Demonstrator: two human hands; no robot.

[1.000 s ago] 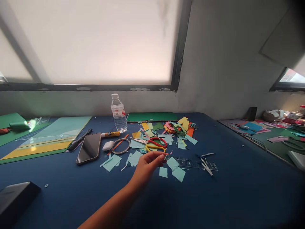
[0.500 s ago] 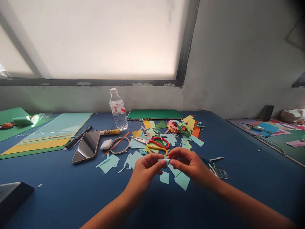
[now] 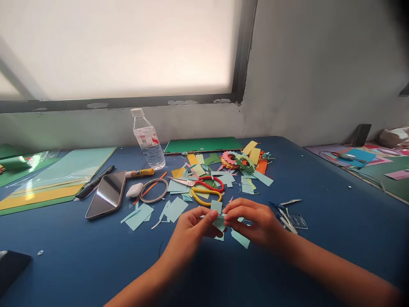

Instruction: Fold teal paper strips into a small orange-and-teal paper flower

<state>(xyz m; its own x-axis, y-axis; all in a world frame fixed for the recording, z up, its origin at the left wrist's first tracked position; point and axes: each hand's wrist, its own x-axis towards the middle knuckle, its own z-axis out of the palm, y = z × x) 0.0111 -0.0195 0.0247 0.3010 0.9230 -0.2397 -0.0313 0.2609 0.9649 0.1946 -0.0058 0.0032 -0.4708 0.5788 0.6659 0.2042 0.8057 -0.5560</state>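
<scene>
My left hand point(image 3: 193, 228) and my right hand point(image 3: 252, 221) meet above the blue table point(image 3: 319, 238), both pinching a small light-blue paper piece point(image 3: 218, 214) between thumb and fingertips. Loose light-blue paper scraps point(image 3: 174, 209) lie around and under the hands. Just beyond them lie scissors with red and yellow handles point(image 3: 206, 189). A pile of coloured paper cut-outs point(image 3: 239, 164) sits farther back.
A water bottle point(image 3: 147, 138), glue stick point(image 3: 139, 172), tape ring point(image 3: 154, 190), white earbud case point(image 3: 134, 190), phone point(image 3: 106, 194) and black marker point(image 3: 94, 182) lie at left. Coloured sheets point(image 3: 54, 179) cover the far left. A clear ruler and compass point(image 3: 287, 215) sit right of my hands.
My right hand came into view and joined the left on the paper piece. Both hands then drew slightly nearer to me and the paper now stands up between the fingers.
</scene>
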